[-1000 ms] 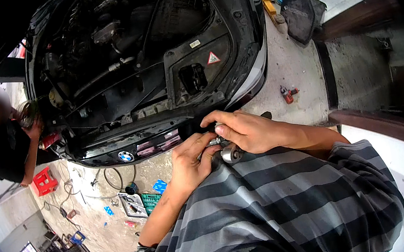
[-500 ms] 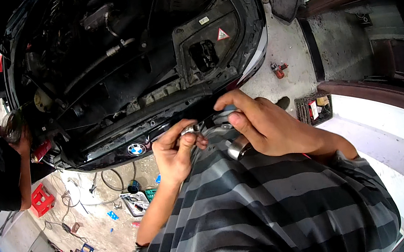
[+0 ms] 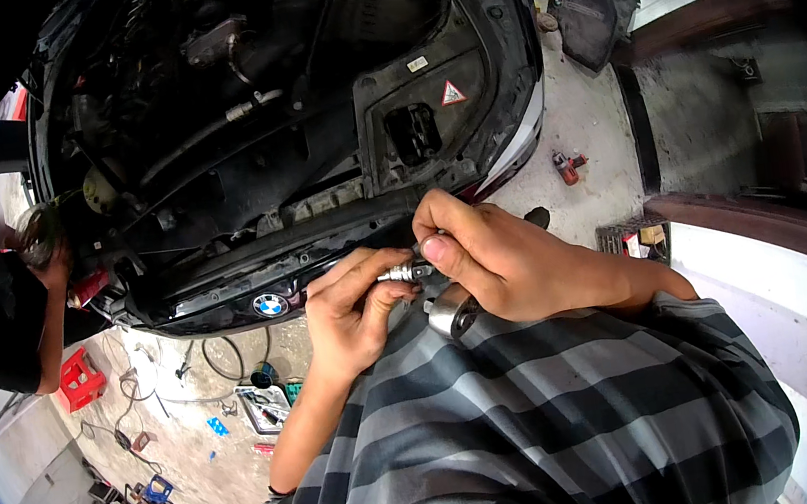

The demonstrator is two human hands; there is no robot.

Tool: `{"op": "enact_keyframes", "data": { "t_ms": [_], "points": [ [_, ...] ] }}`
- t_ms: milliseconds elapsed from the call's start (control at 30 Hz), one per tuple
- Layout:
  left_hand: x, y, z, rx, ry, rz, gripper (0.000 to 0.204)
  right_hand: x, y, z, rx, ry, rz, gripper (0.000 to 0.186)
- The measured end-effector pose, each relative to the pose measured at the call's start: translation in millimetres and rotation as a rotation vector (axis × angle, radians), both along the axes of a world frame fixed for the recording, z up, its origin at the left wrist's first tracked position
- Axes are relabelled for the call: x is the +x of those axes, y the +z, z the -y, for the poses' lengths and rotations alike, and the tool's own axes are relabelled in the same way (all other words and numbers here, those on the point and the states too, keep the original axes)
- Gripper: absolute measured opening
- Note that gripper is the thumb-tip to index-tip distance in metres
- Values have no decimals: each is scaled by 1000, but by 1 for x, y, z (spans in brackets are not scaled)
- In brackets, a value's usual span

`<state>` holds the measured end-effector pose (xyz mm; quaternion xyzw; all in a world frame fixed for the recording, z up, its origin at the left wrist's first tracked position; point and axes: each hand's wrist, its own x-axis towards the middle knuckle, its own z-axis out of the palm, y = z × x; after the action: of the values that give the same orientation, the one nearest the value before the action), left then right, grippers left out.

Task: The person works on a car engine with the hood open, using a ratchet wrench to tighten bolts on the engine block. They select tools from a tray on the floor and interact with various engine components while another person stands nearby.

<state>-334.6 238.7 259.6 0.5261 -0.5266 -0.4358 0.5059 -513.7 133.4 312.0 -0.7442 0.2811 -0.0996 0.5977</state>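
Pinching a socket [image 3: 396,274], seemingly hard, best held mid-barrel: my left hand [image 3: 351,317]; my right hand [image 3: 504,265] clasped a cylinder [image 3: 449,313].

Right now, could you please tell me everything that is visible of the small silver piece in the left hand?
The small silver piece looks like shiny metal, roughly cylindrical, with bands around it. It lies crosswise in the picture, pinched by the left hand, which partly hides it. Its right end points toward the right hand; whether they touch is unclear.
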Motion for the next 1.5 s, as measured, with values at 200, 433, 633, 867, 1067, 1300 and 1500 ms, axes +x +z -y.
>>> {"op": "enact_keyframes", "data": {
  "t_ms": [200, 433, 633, 867, 1067, 1300, 1500],
  "points": [
    [-13, 24, 17, -183, -31, 403, 28, -12, 6, 15, 173, -8, -83, 17],
    [-26, 23, 26, -191, -87, 518, 31, -33, -19, 9, -12, -136, 15, 15],
    [-34, 17, 27, -244, -96, 474, 33, -39, -13, 10, 126, -149, -19, 12],
    [-41, 4, 11, -344, -27, 498, 38, -40, -16, -1, 119, -177, 22, 11],
    [-42, 3, -2, -286, -15, 450, 38, -43, -22, -12, -79, -90, -17, 15],
    [-41, -3, -6, -362, 36, 433, 37, -38, -24, -17, 105, -85, 69, 17],
    [-32, 7, 13, -448, -42, 577, 32, -39, -23, -15, -25, -147, 50, 16]
  ]
}}
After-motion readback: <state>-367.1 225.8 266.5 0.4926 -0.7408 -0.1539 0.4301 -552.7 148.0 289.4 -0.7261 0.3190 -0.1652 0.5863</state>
